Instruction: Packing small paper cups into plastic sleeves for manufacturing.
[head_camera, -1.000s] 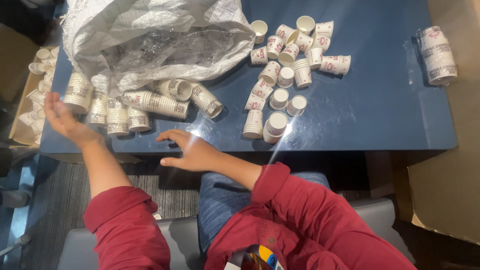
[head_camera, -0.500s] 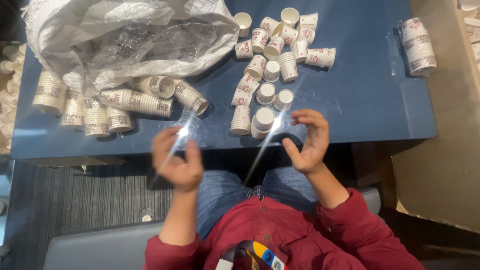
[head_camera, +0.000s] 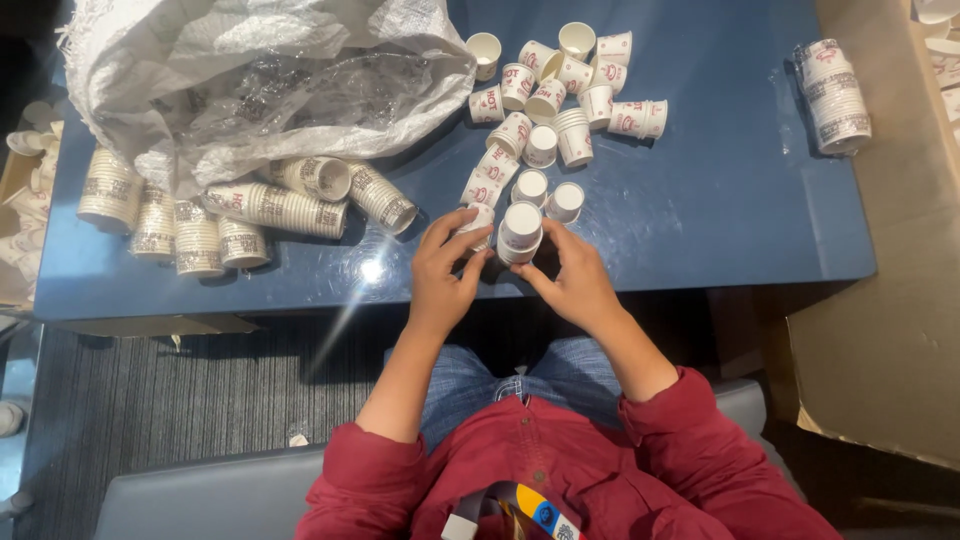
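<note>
Seated at the near edge of a blue table (head_camera: 700, 230), red sleeves and blue jeans showing nearest

Left hand (head_camera: 440, 275): closing fingers around a small paper cup (head_camera: 478, 222) at the near edge of the table, thumb and fingertips clamped on its sides

Right hand (head_camera: 575, 280): curling fingers beside a short stack of white cups (head_camera: 520, 232), fingertips touching its near right side; whether gripping or only steadying, cannot tell

Just beyond the hands: two single cups (head_camera: 548, 193) standing rim-down, then a loose scatter of single cups (head_camera: 560, 85) spreading toward the far middle of the table, some upright, some lying on their sides, still unstacked

To the left, near to middle: several finished stacks (head_camera: 275, 205) lying on their sides and others standing (head_camera: 160, 220), resting against a crumpled white woven sack (head_camera: 250, 70) with clear plastic lining spilling open

Far right: a wrapped stack of cups (head_camera: 835, 95) lying alone, well apart from the rest

Off the table: a cardboard box (head_camera: 880, 330) on the right; more cups in a carton (head_camera: 25, 190) at the left edge

Progress, as judged: stacking partly done, with a good number of stacks already lying at the left and roughly two dozen loose cups remaining beyond the hands; the stack in hand only just begun
</note>
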